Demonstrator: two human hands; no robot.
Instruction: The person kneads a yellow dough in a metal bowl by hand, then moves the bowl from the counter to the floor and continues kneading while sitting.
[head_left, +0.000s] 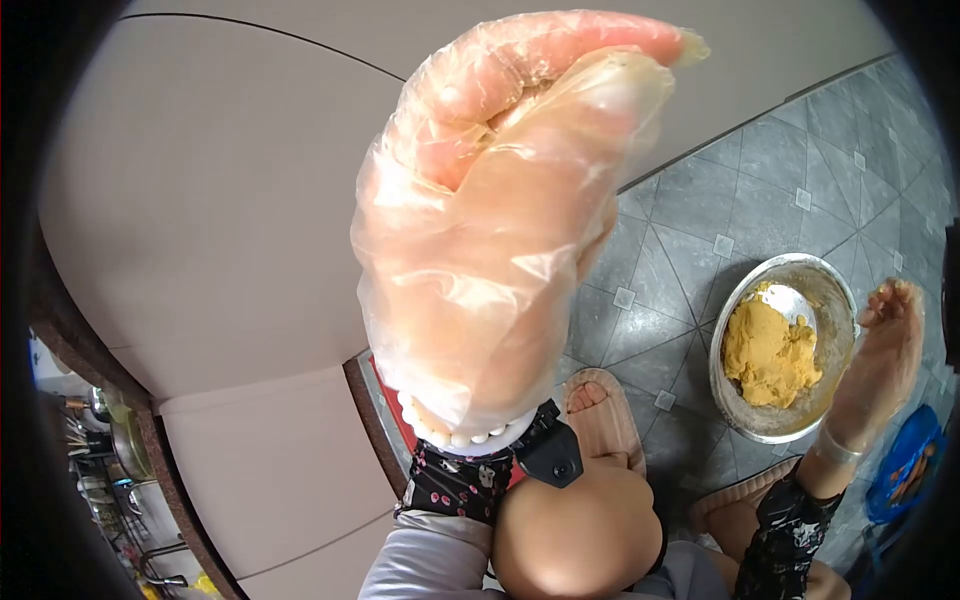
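Note:
My left hand [480,260] is raised close to the camera in a clear, wrinkled plastic glove. Its fingers are bent and pressed against the thumb, with bits of yellow residue in the fold and no object showing. My right hand [885,350], gloved too, is beside the right rim of a metal bowl [840,385]. The fingers of that hand curl inward with nothing visible in them. Inside the bowl sits a lump of crumbly yellow dough [765,355], against a floury smear on the wall.
The bowl stands on grey patterned floor tiles [690,290]. A blue bag [905,465] lies to its right. Smooth cabinet panels [240,200] line the left, with a sink tap [165,578] and utensils beyond. My slippered foot [600,410] and knee [575,530] are below.

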